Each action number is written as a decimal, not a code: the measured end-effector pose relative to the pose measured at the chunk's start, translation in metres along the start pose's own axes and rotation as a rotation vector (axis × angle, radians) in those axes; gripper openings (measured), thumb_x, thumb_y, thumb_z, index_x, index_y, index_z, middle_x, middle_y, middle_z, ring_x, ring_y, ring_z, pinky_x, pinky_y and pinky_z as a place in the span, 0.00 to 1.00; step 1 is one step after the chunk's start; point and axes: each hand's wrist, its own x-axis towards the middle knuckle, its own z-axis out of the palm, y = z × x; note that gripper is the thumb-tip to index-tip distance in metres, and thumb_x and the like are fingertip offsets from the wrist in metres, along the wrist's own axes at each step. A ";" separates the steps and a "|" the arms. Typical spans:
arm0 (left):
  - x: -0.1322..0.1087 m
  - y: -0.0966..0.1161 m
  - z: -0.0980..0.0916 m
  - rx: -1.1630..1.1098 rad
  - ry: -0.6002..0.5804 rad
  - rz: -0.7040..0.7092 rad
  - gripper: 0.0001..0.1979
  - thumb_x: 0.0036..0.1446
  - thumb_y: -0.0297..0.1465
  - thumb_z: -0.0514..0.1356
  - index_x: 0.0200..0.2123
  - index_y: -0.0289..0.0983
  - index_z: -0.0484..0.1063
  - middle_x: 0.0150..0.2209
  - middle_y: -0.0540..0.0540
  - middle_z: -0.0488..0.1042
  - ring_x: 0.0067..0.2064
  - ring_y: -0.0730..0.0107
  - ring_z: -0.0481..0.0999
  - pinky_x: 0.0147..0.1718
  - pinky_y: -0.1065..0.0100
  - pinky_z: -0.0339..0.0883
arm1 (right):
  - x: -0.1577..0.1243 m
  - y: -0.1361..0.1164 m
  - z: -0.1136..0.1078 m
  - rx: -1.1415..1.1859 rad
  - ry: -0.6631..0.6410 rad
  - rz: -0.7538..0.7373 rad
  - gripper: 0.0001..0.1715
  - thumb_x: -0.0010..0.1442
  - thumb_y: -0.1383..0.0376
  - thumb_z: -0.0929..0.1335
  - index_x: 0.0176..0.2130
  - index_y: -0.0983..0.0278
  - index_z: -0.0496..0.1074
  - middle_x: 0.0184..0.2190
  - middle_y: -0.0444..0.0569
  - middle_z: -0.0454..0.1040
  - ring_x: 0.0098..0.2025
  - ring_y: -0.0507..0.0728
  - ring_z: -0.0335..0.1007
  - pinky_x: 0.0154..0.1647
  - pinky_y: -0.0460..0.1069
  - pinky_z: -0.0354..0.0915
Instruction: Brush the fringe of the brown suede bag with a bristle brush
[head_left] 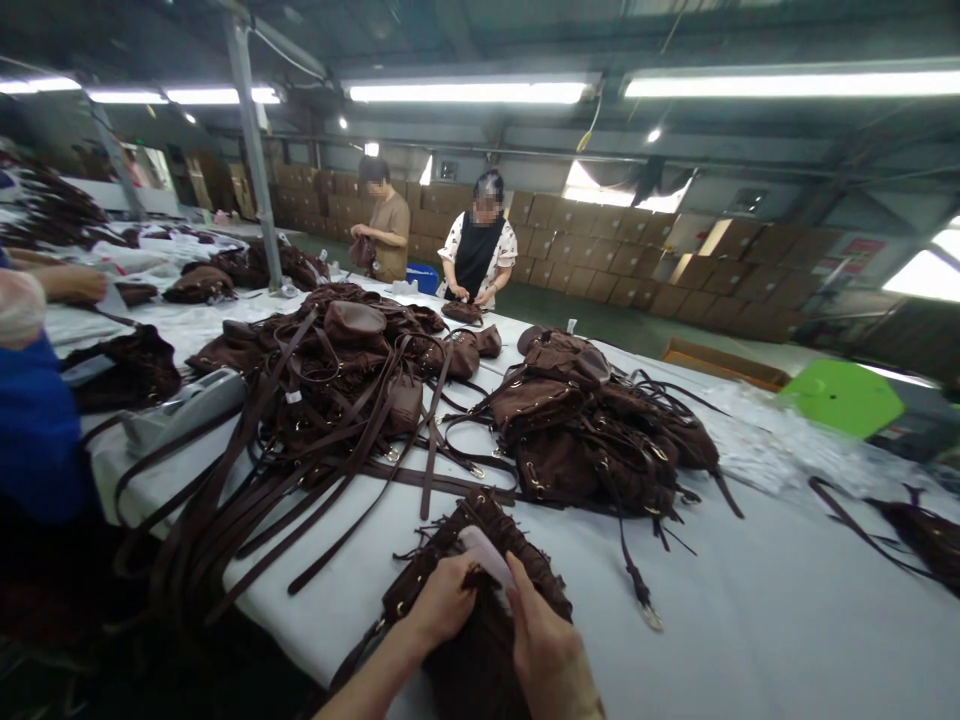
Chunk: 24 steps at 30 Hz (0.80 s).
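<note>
A dark brown fringed bag lies at the table's front edge, in the lower middle of the view. My left hand is closed at the bag's upper part, its fingers pinching brown material beside a white tag or slip. On the other side, my right hand has its fingers pressed together against the white slip's right edge. The bag's lower part runs out of view below my hands.
Brown bags with long straps are heaped left of centre. Another pile of bags lies on the white table to the right. Two people stand across the table. A person's arm shows at the left edge. A green panel stands right.
</note>
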 end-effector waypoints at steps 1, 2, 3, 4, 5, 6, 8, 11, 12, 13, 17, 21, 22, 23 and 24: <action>-0.006 0.001 -0.005 0.013 0.034 0.058 0.11 0.61 0.24 0.49 0.36 0.39 0.70 0.38 0.46 0.76 0.42 0.69 0.75 0.42 0.71 0.65 | 0.009 -0.004 -0.005 0.011 0.092 0.001 0.26 0.69 0.56 0.57 0.52 0.70 0.72 0.43 0.63 0.79 0.38 0.63 0.79 0.39 0.51 0.74; -0.011 0.002 -0.011 0.058 0.091 0.100 0.10 0.61 0.25 0.49 0.35 0.39 0.70 0.40 0.45 0.75 0.43 0.67 0.74 0.44 0.68 0.65 | 0.019 -0.009 -0.010 0.032 0.166 0.048 0.26 0.68 0.54 0.58 0.49 0.69 0.73 0.39 0.61 0.80 0.36 0.62 0.79 0.37 0.50 0.74; -0.017 0.003 -0.018 0.128 0.162 0.113 0.10 0.62 0.28 0.49 0.35 0.39 0.70 0.42 0.44 0.74 0.45 0.64 0.72 0.45 0.65 0.64 | 0.027 -0.014 -0.016 0.071 0.201 0.135 0.25 0.68 0.52 0.59 0.48 0.67 0.72 0.34 0.58 0.80 0.32 0.60 0.79 0.34 0.50 0.73; -0.022 0.003 -0.025 0.202 0.234 0.089 0.10 0.63 0.32 0.49 0.35 0.39 0.70 0.43 0.43 0.73 0.46 0.61 0.71 0.47 0.62 0.63 | 0.035 -0.021 -0.020 0.126 0.193 0.241 0.25 0.67 0.51 0.59 0.47 0.66 0.71 0.29 0.53 0.79 0.28 0.59 0.77 0.31 0.48 0.72; -0.027 0.002 -0.032 0.254 0.280 0.032 0.11 0.64 0.35 0.49 0.35 0.39 0.69 0.42 0.42 0.73 0.46 0.59 0.71 0.46 0.60 0.63 | 0.041 -0.026 -0.024 0.197 0.135 0.351 0.25 0.67 0.49 0.59 0.47 0.65 0.70 0.25 0.49 0.77 0.25 0.57 0.75 0.27 0.47 0.71; -0.032 0.001 -0.039 0.257 0.290 -0.036 0.12 0.64 0.37 0.48 0.35 0.40 0.69 0.40 0.43 0.73 0.44 0.58 0.72 0.44 0.61 0.63 | 0.045 -0.031 -0.025 0.278 0.036 0.453 0.25 0.66 0.48 0.59 0.47 0.64 0.69 0.22 0.46 0.74 0.22 0.56 0.74 0.24 0.46 0.69; -0.039 -0.004 -0.053 0.126 0.234 -0.143 0.12 0.64 0.37 0.48 0.34 0.41 0.68 0.32 0.47 0.74 0.38 0.63 0.73 0.39 0.65 0.63 | 0.046 -0.037 -0.022 0.432 -0.184 0.598 0.28 0.63 0.45 0.59 0.48 0.63 0.68 0.18 0.41 0.70 0.17 0.54 0.68 0.18 0.45 0.64; -0.047 -0.010 -0.068 -0.134 0.174 -0.154 0.08 0.59 0.35 0.53 0.31 0.40 0.68 0.29 0.51 0.74 0.34 0.68 0.73 0.36 0.69 0.63 | 0.040 -0.038 -0.010 0.579 -0.366 0.708 0.34 0.61 0.45 0.61 0.57 0.64 0.63 0.16 0.39 0.68 0.13 0.52 0.61 0.12 0.44 0.56; -0.049 -0.011 -0.070 -0.186 0.196 -0.154 0.08 0.57 0.35 0.54 0.30 0.39 0.69 0.29 0.51 0.74 0.34 0.68 0.73 0.35 0.70 0.63 | 0.038 -0.037 -0.006 0.601 -0.372 0.722 0.36 0.61 0.46 0.61 0.60 0.64 0.61 0.16 0.39 0.68 0.13 0.52 0.60 0.13 0.44 0.56; -0.052 -0.011 -0.073 -0.229 0.223 -0.170 0.07 0.56 0.35 0.55 0.30 0.38 0.69 0.28 0.51 0.74 0.33 0.68 0.73 0.34 0.70 0.63 | 0.036 -0.037 -0.003 0.612 -0.369 0.732 0.38 0.61 0.46 0.62 0.63 0.64 0.58 0.16 0.39 0.68 0.14 0.51 0.60 0.13 0.43 0.56; -0.059 -0.006 -0.076 -0.396 0.286 -0.244 0.07 0.52 0.34 0.57 0.32 0.37 0.71 0.27 0.51 0.74 0.27 0.70 0.71 0.28 0.70 0.63 | 0.036 -0.037 0.000 0.612 -0.347 0.747 0.42 0.60 0.47 0.64 0.66 0.64 0.55 0.15 0.38 0.66 0.14 0.51 0.61 0.13 0.43 0.57; -0.059 0.004 -0.077 -0.461 0.301 -0.134 0.06 0.49 0.31 0.59 0.32 0.38 0.73 0.32 0.49 0.76 0.36 0.67 0.75 0.39 0.69 0.66 | 0.030 -0.039 0.008 0.643 -0.297 0.762 0.44 0.58 0.45 0.66 0.65 0.62 0.57 0.14 0.38 0.66 0.12 0.51 0.60 0.11 0.43 0.56; -0.058 0.008 -0.077 -0.463 0.294 -0.107 0.06 0.49 0.30 0.60 0.32 0.38 0.74 0.32 0.49 0.76 0.37 0.67 0.75 0.39 0.69 0.67 | 0.027 -0.040 0.014 0.655 -0.295 0.761 0.44 0.58 0.45 0.67 0.65 0.62 0.57 0.14 0.38 0.67 0.12 0.51 0.61 0.11 0.43 0.57; -0.057 0.012 -0.076 -0.454 0.287 -0.082 0.06 0.49 0.30 0.59 0.32 0.38 0.74 0.32 0.49 0.76 0.37 0.67 0.74 0.38 0.69 0.67 | 0.022 -0.041 0.021 0.669 -0.303 0.759 0.45 0.58 0.44 0.67 0.65 0.62 0.57 0.14 0.39 0.67 0.12 0.51 0.61 0.11 0.43 0.57; -0.055 0.016 -0.076 -0.430 0.282 -0.057 0.06 0.49 0.29 0.59 0.32 0.38 0.74 0.32 0.49 0.76 0.36 0.67 0.74 0.37 0.69 0.66 | 0.018 -0.041 0.028 0.684 -0.320 0.762 0.46 0.57 0.44 0.67 0.65 0.63 0.57 0.14 0.39 0.68 0.12 0.52 0.61 0.10 0.43 0.56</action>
